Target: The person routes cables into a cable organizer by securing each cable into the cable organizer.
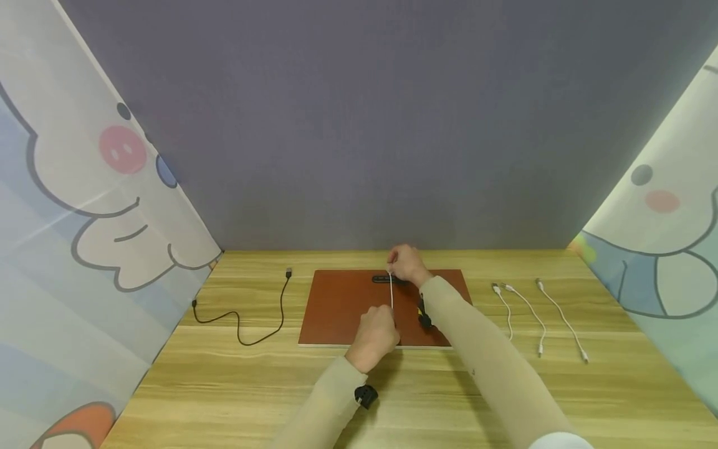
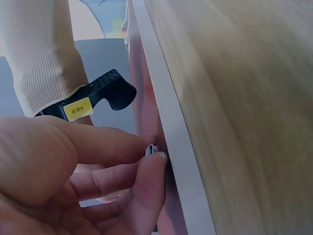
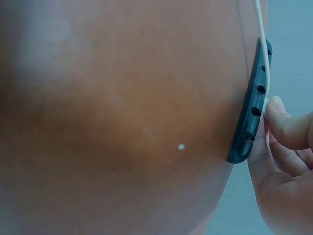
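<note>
A white cable (image 1: 391, 292) runs taut over a brown board (image 1: 336, 305), stretched between the two hands. At the board's front edge the left hand (image 1: 374, 333) pinches the cable's near end; its metal plug (image 2: 150, 150) shows between thumb and forefinger in the left wrist view. Toward the back of the board, the right hand (image 1: 408, 264) holds the far end between thumb and fingers, just beside a black cable holder (image 3: 249, 107) with several slots. In the right wrist view the cable passes across this holder. The plug at that end is mostly hidden by the fingers.
A black USB cable (image 1: 238, 324) lies curved on the wooden table (image 1: 224, 386) left of the board. To the right lie three short white cables, the outermost cable (image 1: 563, 319) apart from the other two. A grey panel (image 1: 359, 125) stands behind the table.
</note>
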`<state>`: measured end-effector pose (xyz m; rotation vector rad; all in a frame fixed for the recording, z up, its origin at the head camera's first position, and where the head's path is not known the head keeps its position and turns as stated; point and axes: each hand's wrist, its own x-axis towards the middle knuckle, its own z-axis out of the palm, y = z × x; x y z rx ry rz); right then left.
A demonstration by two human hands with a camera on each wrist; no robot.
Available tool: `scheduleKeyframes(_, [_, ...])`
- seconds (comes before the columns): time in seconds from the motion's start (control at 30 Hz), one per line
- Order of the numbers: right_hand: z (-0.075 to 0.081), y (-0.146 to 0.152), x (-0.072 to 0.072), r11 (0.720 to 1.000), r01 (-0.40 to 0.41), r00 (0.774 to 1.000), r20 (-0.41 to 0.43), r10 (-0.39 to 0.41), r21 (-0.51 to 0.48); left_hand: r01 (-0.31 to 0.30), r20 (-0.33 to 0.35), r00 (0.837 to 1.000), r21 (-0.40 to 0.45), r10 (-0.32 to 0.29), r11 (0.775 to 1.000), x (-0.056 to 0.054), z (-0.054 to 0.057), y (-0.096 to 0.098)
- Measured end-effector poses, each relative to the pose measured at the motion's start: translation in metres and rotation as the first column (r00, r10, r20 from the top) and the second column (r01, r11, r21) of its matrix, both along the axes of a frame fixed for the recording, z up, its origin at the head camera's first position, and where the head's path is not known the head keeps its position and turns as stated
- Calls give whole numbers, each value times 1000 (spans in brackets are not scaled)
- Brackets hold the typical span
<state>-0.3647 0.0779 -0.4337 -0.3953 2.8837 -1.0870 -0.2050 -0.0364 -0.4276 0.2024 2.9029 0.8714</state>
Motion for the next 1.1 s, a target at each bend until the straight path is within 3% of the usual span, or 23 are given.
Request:
scheduleKeyframes(0.27, [1, -7, -1, 992, -14, 1000, 16, 12, 124, 19, -1, 1000, -24, -19, 1000, -1, 1, 2])
scheduleKeyframes(0.57, [1, -10, -3, 988, -42, 999, 17, 40, 150, 18, 1, 1000, -80, -18, 997, -3, 0, 5])
scheduleKeyframes(0.73, [1, -8, -5, 992, -27, 998, 53, 20, 125, 12, 11, 1000, -50, -11, 999, -3, 1, 6])
scheduleKeyframes(0.9, [6, -8, -6, 985, -28, 999, 48, 20, 172, -10, 10, 1000, -5, 10, 1000, -4, 1, 3])
scheduleKeyframes(1.1, [9, -7, -8, 982, -27, 998, 66, 15, 187, -2, 0, 1000, -17, 2, 1000, -3, 0, 2])
